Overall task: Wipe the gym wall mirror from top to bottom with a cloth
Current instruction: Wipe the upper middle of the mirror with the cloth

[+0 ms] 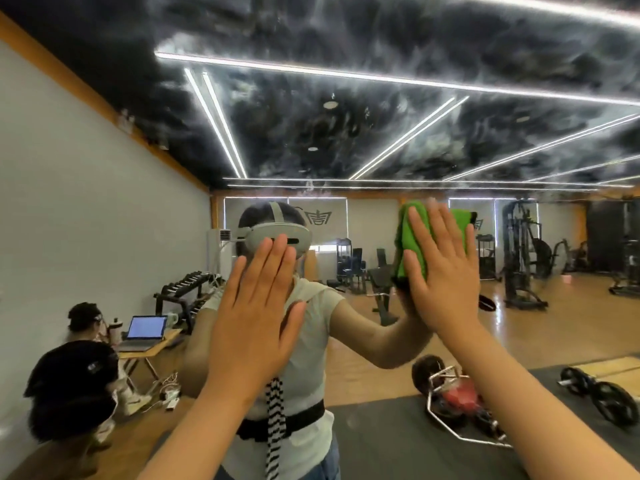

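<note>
The wall mirror (346, 126) fills nearly the whole view and reflects the gym and my own figure. My right hand (440, 271) lies flat with straight fingers on a green cloth (410, 237), pressing it against the glass at about head height. My left hand (256, 317) is raised with fingers straight, its palm toward the mirror just left of centre; I cannot tell whether it touches the glass. It holds nothing.
In the reflection, two people sit low at the left by a small table with a laptop (145, 329). A dumbbell rack (187, 289), benches and weight machines (519, 258) stand behind. A barbell (595, 393) and a metal frame (457, 410) lie on the dark mat.
</note>
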A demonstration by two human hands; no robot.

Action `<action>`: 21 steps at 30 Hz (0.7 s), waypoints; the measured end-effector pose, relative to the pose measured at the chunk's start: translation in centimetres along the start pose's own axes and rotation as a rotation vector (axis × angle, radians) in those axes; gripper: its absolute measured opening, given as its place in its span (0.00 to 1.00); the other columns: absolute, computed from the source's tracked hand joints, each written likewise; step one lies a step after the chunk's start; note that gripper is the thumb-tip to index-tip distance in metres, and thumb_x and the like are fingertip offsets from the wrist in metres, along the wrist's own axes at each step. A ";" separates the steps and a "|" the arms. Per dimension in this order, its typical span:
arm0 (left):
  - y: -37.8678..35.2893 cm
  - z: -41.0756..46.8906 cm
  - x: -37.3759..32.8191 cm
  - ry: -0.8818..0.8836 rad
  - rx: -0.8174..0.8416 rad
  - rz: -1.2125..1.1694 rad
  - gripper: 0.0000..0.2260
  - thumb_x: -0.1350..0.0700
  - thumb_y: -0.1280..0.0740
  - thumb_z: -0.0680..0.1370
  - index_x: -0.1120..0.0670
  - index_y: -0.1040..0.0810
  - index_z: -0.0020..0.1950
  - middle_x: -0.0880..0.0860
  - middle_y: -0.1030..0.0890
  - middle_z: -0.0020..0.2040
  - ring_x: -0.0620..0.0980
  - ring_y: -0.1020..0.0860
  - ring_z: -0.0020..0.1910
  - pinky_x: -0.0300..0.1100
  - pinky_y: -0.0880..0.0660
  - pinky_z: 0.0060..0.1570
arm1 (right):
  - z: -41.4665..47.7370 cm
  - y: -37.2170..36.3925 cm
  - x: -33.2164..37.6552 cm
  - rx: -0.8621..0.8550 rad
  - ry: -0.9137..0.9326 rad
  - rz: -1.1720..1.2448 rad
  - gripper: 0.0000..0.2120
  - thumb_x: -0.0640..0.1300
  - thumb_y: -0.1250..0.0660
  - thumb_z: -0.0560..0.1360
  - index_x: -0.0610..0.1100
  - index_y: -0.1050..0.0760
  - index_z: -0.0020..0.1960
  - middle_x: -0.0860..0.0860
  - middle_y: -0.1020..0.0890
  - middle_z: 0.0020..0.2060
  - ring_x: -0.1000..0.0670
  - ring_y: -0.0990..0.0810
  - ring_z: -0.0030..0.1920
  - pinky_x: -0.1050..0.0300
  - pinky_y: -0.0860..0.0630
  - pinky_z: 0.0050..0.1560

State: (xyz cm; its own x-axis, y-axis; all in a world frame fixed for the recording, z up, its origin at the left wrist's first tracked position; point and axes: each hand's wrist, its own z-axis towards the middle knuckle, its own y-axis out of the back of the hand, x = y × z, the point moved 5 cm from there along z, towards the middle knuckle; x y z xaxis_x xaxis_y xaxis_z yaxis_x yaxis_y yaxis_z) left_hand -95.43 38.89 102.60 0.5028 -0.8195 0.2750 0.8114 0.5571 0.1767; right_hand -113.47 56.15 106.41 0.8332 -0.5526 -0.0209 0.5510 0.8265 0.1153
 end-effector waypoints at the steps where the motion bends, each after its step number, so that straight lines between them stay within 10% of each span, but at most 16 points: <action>1: 0.0 0.0 0.0 0.006 -0.001 0.007 0.31 0.46 0.48 0.82 0.59 0.47 0.82 0.57 0.47 0.82 0.53 0.49 0.81 0.51 0.53 0.79 | 0.7 0.0 -0.3 -0.034 -0.115 0.010 0.26 0.54 0.52 0.82 0.51 0.45 0.80 0.50 0.44 0.80 0.50 0.50 0.80 0.43 0.55 0.78; 5: 0.0 0.1 -0.1 0.006 -0.003 0.012 0.30 0.46 0.47 0.82 0.60 0.46 0.81 0.57 0.46 0.82 0.54 0.48 0.81 0.52 0.52 0.79 | 1.8 -0.5 3.7 -0.088 -0.235 -0.030 0.27 0.54 0.55 0.83 0.48 0.47 0.81 0.46 0.47 0.80 0.46 0.50 0.80 0.38 0.53 0.77; 13: -0.1 -0.7 -0.7 0.055 0.000 0.043 0.30 0.46 0.47 0.82 0.59 0.47 0.82 0.57 0.47 0.82 0.54 0.49 0.81 0.52 0.54 0.79 | 0.0 -0.6 5.4 0.168 0.694 -0.058 0.27 0.55 0.48 0.82 0.54 0.47 0.79 0.49 0.43 0.79 0.48 0.47 0.79 0.40 0.54 0.78; 21: 0.0 -0.8 -0.7 0.048 -0.026 0.030 0.30 0.47 0.47 0.82 0.59 0.47 0.81 0.57 0.46 0.82 0.54 0.48 0.81 0.52 0.53 0.79 | 4.5 -0.7 7.5 -0.082 -0.082 0.011 0.27 0.54 0.54 0.83 0.49 0.48 0.80 0.47 0.47 0.80 0.46 0.51 0.80 0.39 0.56 0.78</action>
State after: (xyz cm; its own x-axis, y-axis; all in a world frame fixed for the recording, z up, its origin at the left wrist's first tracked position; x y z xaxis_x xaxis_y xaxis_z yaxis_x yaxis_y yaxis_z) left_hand -95.60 39.35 101.68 0.5399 -0.8084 0.2343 0.8031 0.5781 0.1441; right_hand -107.85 50.92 110.62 0.8343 -0.5479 0.0612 0.5469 0.8365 0.0337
